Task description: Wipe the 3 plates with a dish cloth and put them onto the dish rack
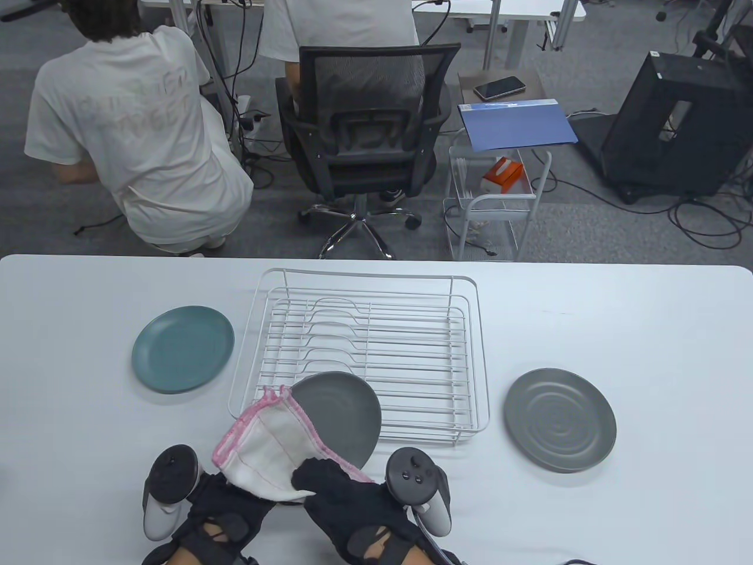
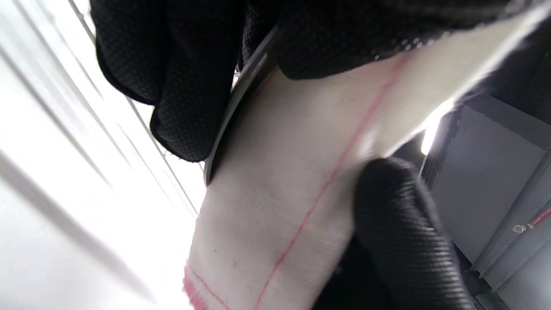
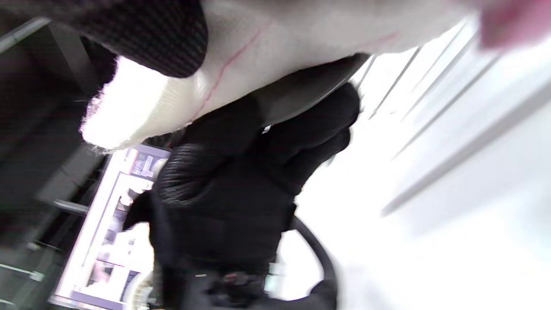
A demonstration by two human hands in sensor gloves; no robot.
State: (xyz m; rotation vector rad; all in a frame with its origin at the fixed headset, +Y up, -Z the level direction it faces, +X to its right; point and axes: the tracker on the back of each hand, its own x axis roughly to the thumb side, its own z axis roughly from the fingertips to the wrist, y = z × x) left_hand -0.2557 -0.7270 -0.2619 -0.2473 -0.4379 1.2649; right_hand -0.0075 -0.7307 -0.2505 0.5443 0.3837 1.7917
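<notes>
Three plates are on show, none racked yet. Biggest first: the table (image 1: 617, 306), then the rack (image 1: 365, 347) mid-table with bare wires. A teal plate (image 1: 183, 348) lies left of it, a grey plate (image 1: 560, 419) right. I hold the dark plate (image 1: 344, 415) tilted over the rack's near edge, the cloth (image 1: 267, 444) draped across its left half. My left hand (image 1: 226, 509) grips the rim from below, fingers (image 2: 181, 86) curled behind it. My right hand (image 1: 347, 500) pinches the cloth against the face. To wipe well, I reckon I should keep the rim steady, press flat and sweep round the whole face before flipping it
</notes>
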